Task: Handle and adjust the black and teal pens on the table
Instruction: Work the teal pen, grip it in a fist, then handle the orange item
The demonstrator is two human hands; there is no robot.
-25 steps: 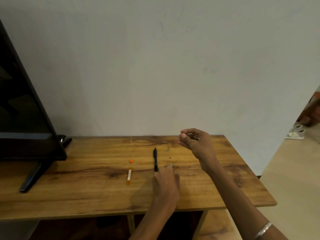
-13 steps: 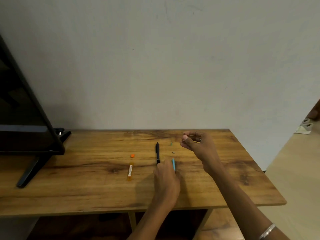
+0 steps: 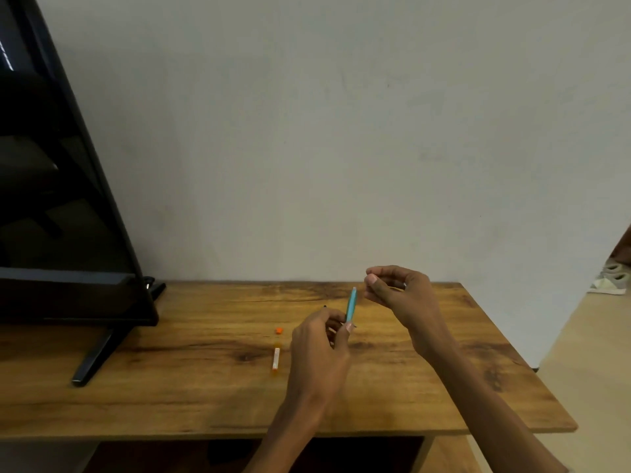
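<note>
Your left hand pinches the teal pen only at its lower end, so it could pivot and drop onto the table; the black pen lies mostly hidden behind that hand; your right hand hovers at two o'clock, fingers curled, contents unclear.

head cam | looks forward-down, above near edge of table | faces wall
</note>
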